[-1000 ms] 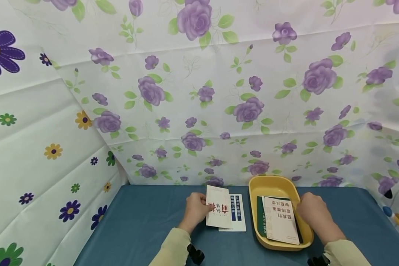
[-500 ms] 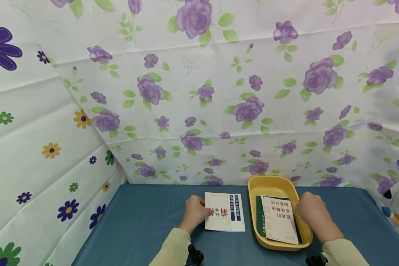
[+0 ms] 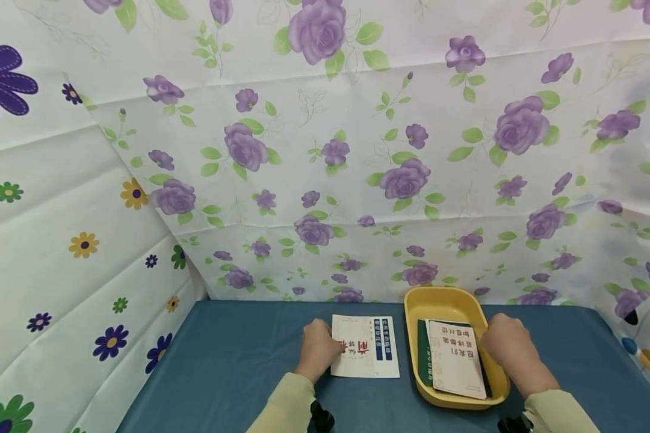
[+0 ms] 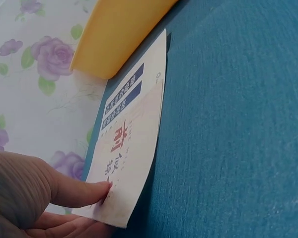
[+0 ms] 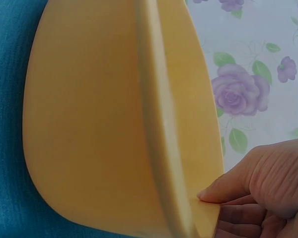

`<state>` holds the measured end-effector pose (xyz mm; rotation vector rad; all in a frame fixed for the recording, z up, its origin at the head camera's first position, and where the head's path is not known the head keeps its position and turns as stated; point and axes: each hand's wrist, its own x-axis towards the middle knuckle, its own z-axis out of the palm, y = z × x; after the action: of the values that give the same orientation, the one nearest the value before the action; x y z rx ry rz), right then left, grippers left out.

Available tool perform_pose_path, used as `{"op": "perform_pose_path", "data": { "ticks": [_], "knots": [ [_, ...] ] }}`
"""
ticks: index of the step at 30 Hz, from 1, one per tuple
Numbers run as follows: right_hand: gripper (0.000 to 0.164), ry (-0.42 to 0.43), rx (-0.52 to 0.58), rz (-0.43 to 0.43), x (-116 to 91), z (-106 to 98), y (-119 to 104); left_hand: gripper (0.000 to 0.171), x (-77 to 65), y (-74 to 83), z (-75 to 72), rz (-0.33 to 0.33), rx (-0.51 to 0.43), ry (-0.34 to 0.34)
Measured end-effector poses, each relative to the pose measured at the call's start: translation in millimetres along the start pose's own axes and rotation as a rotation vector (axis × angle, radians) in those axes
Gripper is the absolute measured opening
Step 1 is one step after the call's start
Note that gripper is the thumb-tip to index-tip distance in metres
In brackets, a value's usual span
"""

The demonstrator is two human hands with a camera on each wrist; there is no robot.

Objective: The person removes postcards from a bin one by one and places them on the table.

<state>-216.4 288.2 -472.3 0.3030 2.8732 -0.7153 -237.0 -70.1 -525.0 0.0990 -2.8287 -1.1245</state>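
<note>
My left hand (image 3: 319,349) pinches the left edge of a thin white booklet with red characters (image 3: 352,361). In the left wrist view the thumb presses on its cover while the other fingers go underneath. This booklet overlaps a second white booklet with dark blue label blocks (image 3: 391,349), which lies on the table and shows along its right side. To the right, my right hand (image 3: 511,349) grips the right side of a yellow plastic tub (image 5: 89,124), thumb on one face of the wall and fingers on the other. Inside the tub, a cream booklet (image 3: 457,367) lies on a dark green one (image 3: 425,355).
The blue-green tablecloth (image 3: 238,361) covers the table. A white curtain with purple roses (image 3: 314,180) hangs along the back edge, and another flowered sheet (image 3: 43,240) hangs at the left. The tub stands just right of the two booklets.
My left hand has lowered the red-lettered booklet and shifted it slightly left, so its lower edge lines up with the booklet beneath. The right hand stays on the tub.
</note>
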Motion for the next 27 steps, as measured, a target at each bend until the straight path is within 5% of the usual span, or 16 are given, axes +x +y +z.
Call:
{"op": "perform_pose_path", "data": {
  "ticks": [5,27],
  "knots": [
    [0.017,0.006,-0.005,-0.009,-0.3,0.7,2.3,0.056,-2.1,1.9,0.9,0.012,0.025,0.046],
    [0.020,0.031,-0.021,-0.015,1.9,2.7,2.3,0.034,-2.4,1.9,3.6,-0.001,0.112,0.066]
  ]
}}
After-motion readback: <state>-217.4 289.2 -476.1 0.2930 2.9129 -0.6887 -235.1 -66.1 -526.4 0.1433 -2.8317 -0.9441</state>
